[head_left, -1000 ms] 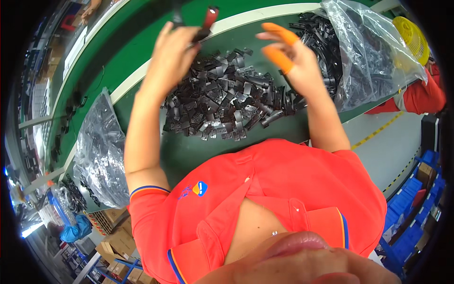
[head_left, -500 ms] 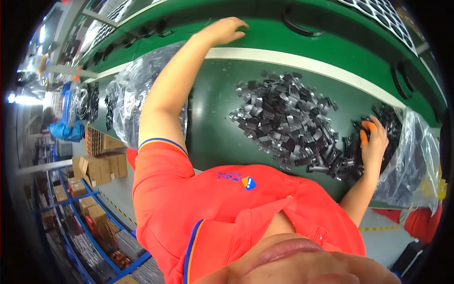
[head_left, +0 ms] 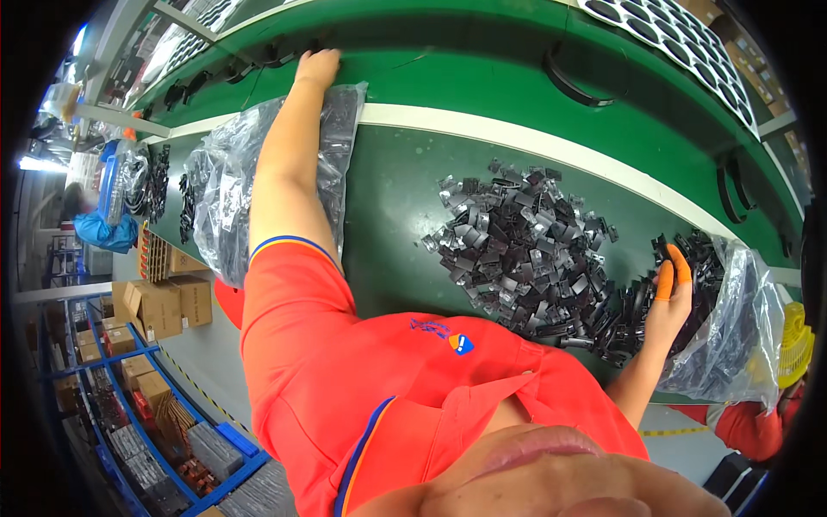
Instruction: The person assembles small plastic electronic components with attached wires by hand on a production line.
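Note:
My left hand (head_left: 320,69) reaches far out over the green conveyor belt (head_left: 448,77). Its fingers are bunched together beside a small black curved part at the belt's far side; whether they grip anything is hidden. At the right, my right hand (head_left: 670,289), with orange finger cots (head_left: 681,267) on it, pinches a small black plastic part (head_left: 663,249). It is over a heap of black curved parts (head_left: 708,267) that spills from a clear plastic bag (head_left: 732,327). A large pile of small glossy black pieces (head_left: 525,250) covers the middle of the dark green table (head_left: 388,181).
Another clear bag (head_left: 228,185) lies under my left forearm. A white rail (head_left: 482,133) parts table from belt. Black curved bands (head_left: 573,86) ride on the belt, and a white tray with round holes (head_left: 680,43) stands beyond. A yellow fan (head_left: 794,345) and a person's red sleeve (head_left: 749,431) are at right.
My left hand has moved left along the belt, its fingers drawn together from a spread pose. My right hand stays at the black heap, now with a part in its fingertips. The view has shifted slightly.

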### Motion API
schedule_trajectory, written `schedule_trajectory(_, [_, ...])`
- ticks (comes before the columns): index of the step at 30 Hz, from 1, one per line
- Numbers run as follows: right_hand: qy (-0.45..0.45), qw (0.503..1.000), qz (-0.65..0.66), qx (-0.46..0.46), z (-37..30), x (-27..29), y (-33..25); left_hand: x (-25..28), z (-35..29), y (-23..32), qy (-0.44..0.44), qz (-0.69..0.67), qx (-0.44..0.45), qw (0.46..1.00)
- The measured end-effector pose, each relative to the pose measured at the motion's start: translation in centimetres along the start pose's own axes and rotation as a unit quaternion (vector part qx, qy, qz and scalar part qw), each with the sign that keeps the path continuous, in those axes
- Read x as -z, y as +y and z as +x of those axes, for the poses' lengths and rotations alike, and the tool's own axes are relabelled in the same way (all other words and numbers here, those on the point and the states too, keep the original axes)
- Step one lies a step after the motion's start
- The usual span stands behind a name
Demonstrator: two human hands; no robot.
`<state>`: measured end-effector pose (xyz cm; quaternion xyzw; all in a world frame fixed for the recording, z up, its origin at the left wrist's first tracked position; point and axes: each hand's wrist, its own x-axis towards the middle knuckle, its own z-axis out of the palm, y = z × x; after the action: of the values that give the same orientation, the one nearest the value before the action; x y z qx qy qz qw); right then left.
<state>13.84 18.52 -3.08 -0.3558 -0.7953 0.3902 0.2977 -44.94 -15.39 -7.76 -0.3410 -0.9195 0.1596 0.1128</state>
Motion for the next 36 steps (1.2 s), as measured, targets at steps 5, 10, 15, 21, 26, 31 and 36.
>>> schedule_trajectory(5, [0.002, 0.992, 0.127, 0.027, -0.1, -1.5, -1.3, 8.0, -1.0, 10.2, 0.045, -0.26, -0.131, 0.956])
schedule_trajectory(10, [-0.026, 0.982, 0.181, 0.04, -0.9, -3.0, -2.0, 6.4, 1.6, 11.4, 0.309, -0.046, 0.099, 0.945])
schedule_trajectory(15, [-0.014, 0.973, 0.228, 0.036, -2.5, -2.9, -2.9, 1.3, 3.7, 12.4, 0.061, -0.183, 0.262, 0.946])
schedule_trajectory(21, [-0.019, 0.923, 0.384, -0.005, -2.5, -1.2, -3.5, 14.5, -0.1, 18.0, 0.175, -0.559, 0.097, 0.804])
schedule_trajectory(26, [-0.085, 0.819, 0.567, -0.013, -2.1, -0.4, -6.6, 21.3, -6.7, 22.6, -0.05, -0.956, -0.101, 0.272])
schedule_trajectory(31, [-0.183, 0.796, 0.577, -0.004, -2.9, -0.3, -8.7, 26.0, -17.0, 29.6, -0.202, -0.959, -0.074, 0.187])
schedule_trajectory(36, [-0.201, 0.816, 0.54, -0.034, -2.9, -1.0, -8.0, 26.2, -22.0, 33.1, -0.231, -0.942, -0.074, 0.233])
